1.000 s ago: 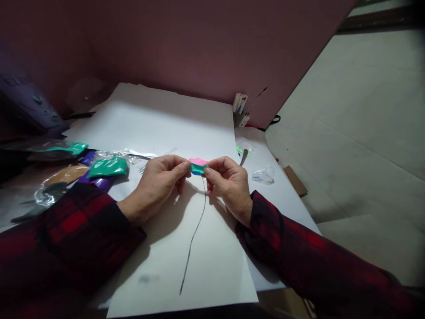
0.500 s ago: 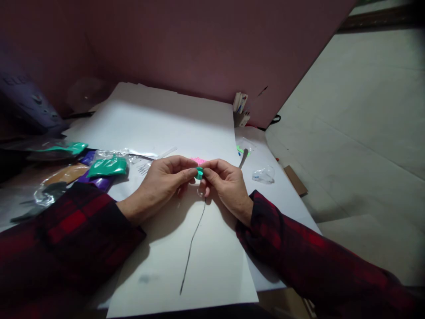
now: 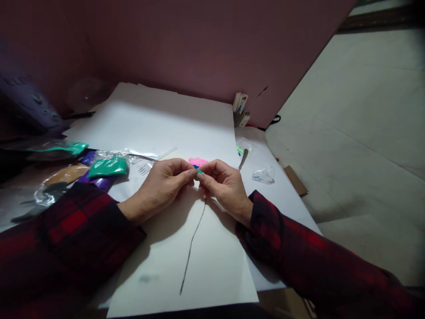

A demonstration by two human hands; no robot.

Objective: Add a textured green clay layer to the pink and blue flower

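Note:
Over a white paper sheet (image 3: 166, 261), my left hand (image 3: 161, 184) and my right hand (image 3: 227, 188) meet fingertip to fingertip. Both pinch one small piece of green clay (image 3: 199, 172), mostly covered by the thumbs and fingers. Just beyond the fingertips lies a bumpy pink patch (image 3: 198, 161), with a bit of blue (image 3: 195, 167) at its near side. A dark line (image 3: 191, 246) runs down the sheet from below my hands.
Left are plastic packets of green clay (image 3: 108, 167), purple and orange material, and dark scissors (image 3: 28, 216). Large white sheets (image 3: 159, 119) lie behind. A grey-handled tool (image 3: 243, 158) and a crumpled clear wrapper (image 3: 263, 175) rest right, near the table edge.
The green clay, more visible before, is now mostly hidden by my fingers. My fingertips have shifted slightly, and more of the pink patch and the blue bit show.

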